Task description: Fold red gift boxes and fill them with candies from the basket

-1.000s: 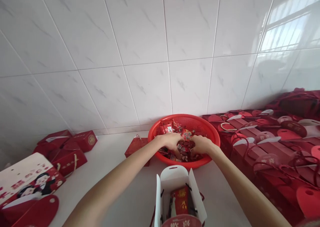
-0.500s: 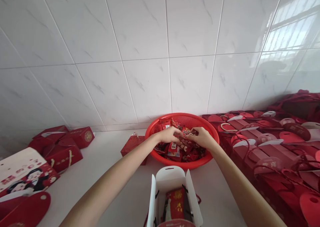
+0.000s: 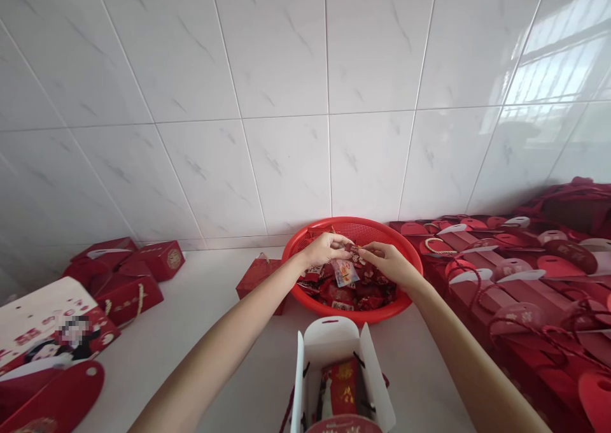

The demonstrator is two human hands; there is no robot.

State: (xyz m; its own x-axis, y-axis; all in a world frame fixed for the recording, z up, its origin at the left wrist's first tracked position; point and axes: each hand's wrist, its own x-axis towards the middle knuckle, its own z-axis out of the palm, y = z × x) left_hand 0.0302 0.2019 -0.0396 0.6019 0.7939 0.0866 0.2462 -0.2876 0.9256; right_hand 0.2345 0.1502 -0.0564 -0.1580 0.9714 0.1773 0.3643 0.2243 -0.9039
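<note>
Over a red plastic basket [image 3: 353,316] of wrapped sweets, both hands come close together. My left hand [image 3: 326,249] has its fingers pinched on small red wrapped sweets [image 3: 356,253]. From the other side, my right hand [image 3: 387,261] is closed on the same small bunch. A pale, colourful packet [image 3: 344,272] hangs or lies just under the fingers. Nearer to me stands an open white-lined box [image 3: 331,334], with a red and gold packet [image 3: 344,385] inside it.
Many red gift boxes with rope handles [image 3: 515,280] fill the right side. A small red box [image 3: 255,277] sits left of the basket. More red boxes [image 3: 128,293] and a printed box [image 3: 62,325] are at left. A tiled wall [image 3: 286,165] rises behind.
Both hands have risen slightly and drawn together around the small sweets. The pale packet now shows more below them. The whole view has shifted a little.
</note>
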